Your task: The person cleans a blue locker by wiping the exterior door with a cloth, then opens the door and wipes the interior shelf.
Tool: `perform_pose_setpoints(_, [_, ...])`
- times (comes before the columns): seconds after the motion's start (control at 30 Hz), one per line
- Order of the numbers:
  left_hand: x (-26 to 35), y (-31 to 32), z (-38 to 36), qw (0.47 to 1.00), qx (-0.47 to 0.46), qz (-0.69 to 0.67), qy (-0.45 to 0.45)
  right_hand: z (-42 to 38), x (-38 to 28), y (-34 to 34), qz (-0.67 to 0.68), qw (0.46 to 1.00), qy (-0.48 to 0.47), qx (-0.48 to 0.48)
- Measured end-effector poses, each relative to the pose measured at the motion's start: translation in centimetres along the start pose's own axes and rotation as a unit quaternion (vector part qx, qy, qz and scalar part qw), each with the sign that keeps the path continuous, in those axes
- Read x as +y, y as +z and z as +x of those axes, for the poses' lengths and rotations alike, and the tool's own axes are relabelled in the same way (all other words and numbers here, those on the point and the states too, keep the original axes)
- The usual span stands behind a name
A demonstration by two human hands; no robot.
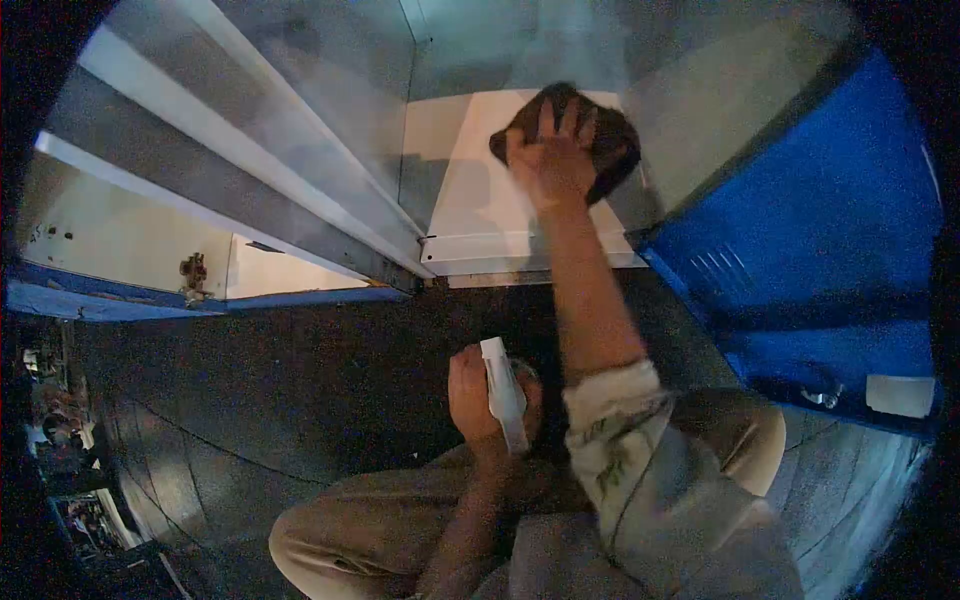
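My right hand [556, 165] reaches into an open locker and presses a dark cloth [615, 145] against its pale bottom panel [470, 190]. The fingers lie bent over the cloth, slightly blurred. Low in front of my lap, my left hand [470, 395] is wrapped around what looks like a spray bottle, seen from above by its white trigger head [507, 395]. The bottle's body is mostly hidden under the head and between the fingers.
A blue locker door [790, 240] with vent slots and a latch stands open at the right. White metal dividers [250, 170] run along the left, beside another open compartment [140, 240]. Dark flooring [260, 400] lies around my crossed legs [370, 520]. Cluttered items [75, 430] sit at far left.
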State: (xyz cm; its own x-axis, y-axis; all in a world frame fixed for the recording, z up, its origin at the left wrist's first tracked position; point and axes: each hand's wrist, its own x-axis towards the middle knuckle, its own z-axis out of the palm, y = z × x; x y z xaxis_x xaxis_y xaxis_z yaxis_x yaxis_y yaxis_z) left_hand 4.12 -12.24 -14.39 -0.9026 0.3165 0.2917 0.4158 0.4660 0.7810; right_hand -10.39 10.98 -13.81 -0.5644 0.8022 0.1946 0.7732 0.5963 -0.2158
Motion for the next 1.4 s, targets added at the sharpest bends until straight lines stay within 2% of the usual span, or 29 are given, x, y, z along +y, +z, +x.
perform_pose_setpoints(0.1, [1.1,-0.4,0.5,1.000,0.012,0.004,0.029,6.0,0.8,2.4,-0.050,0.999,0.000,0.006])
perform_pose_setpoints(0.2, [2.1,-0.6,0.9,0.998,0.021,0.005,0.055,11.8,1.2,6.0,-0.020,0.987,-0.011,0.160])
perform_pose_setpoints(0.27, [1.4,-0.2,0.5,0.998,0.026,0.000,0.064,10.7,-0.2,0.2,-0.165,0.977,-0.088,0.098])
perform_pose_setpoints(0.37, [1.1,-0.5,0.6,0.998,-0.012,0.013,0.065,13.6,-1.4,-1.0,-0.190,0.969,-0.153,0.037])
perform_pose_setpoints(0.43, [0.8,-0.3,-0.4,0.993,-0.012,-0.098,-0.064,15.0,-1.7,-0.9,-0.171,0.972,-0.157,0.042])
perform_pose_setpoints(0.47, [0.8,0.3,-1.6,0.958,0.012,-0.214,-0.189,15.5,-1.7,-1.1,-0.161,0.974,-0.153,0.048])
perform_pose_setpoints(0.53, [0.5,0.6,-1.8,0.925,0.034,-0.285,-0.247,16.1,-1.7,-1.1,-0.142,0.977,-0.147,0.055])
perform_pose_setpoints(0.63, [0.9,-0.1,-0.1,0.985,0.022,-0.162,-0.061,16.1,-1.3,-0.9,-0.117,0.982,-0.137,0.061])
perform_pose_setpoints(0.73, [0.8,-0.3,0.4,0.995,0.023,-0.049,0.089,15.2,-1.0,-0.3,-0.088,0.987,-0.112,0.070])
perform_pose_setpoints(0.77, [0.0,0.3,-0.3,0.994,0.032,-0.022,0.105,14.9,-1.0,0.1,-0.078,0.989,-0.102,0.072])
perform_pose_setpoints(0.83, [-0.5,0.8,-1.2,0.996,0.040,-0.009,0.076,13.8,-0.6,1.6,-0.057,0.993,-0.065,0.078])
perform_pose_setpoints(0.87, [-0.3,0.7,-1.2,0.998,0.041,-0.021,0.031,12.9,-0.6,2.1,-0.046,0.995,-0.045,0.075])
perform_pose_setpoints(0.93, [0.5,0.3,-0.3,0.999,0.035,-0.028,0.012,10.6,-0.6,2.8,-0.023,0.998,0.001,0.063])
perform_pose_setpoints(1.03, [1.7,-0.9,1.0,0.998,0.018,-0.018,0.049,5.1,-0.6,-1.2,-0.007,0.993,0.030,-0.113])
perform_pose_setpoints(1.1, [1.3,-1.0,0.7,0.999,0.010,-0.020,0.026,1.6,0.2,0.1,0.144,0.989,-0.042,-0.001])
perform_pose_setpoints(1.17, [0.5,-0.4,0.2,1.000,0.001,-0.024,0.003,-1.5,0.7,0.3,0.170,0.985,-0.042,0.004])
perform_pose_setpoints(1.23, [-1.7,1.2,-1.0,0.999,0.002,-0.029,-0.023,-4.7,-1.2,-1.6,0.073,0.992,0.030,-0.101])
perform_pose_setpoints(1.27, [-4.2,2.5,-2.2,0.999,0.006,-0.031,-0.034,-4.9,-1.7,-2.0,0.053,0.992,0.031,-0.111])
perform_pose_setpoints(1.37, [-3.2,2.4,-1.8,0.996,0.051,-0.074,-0.017,-4.6,-2.6,-2.2,0.027,0.991,0.024,-0.129])
perform_pose_setpoints(1.4, [-3.0,2.3,-1.8,0.992,0.044,-0.112,-0.041,-3.7,-2.8,-2.1,0.038,0.991,0.013,-0.128])
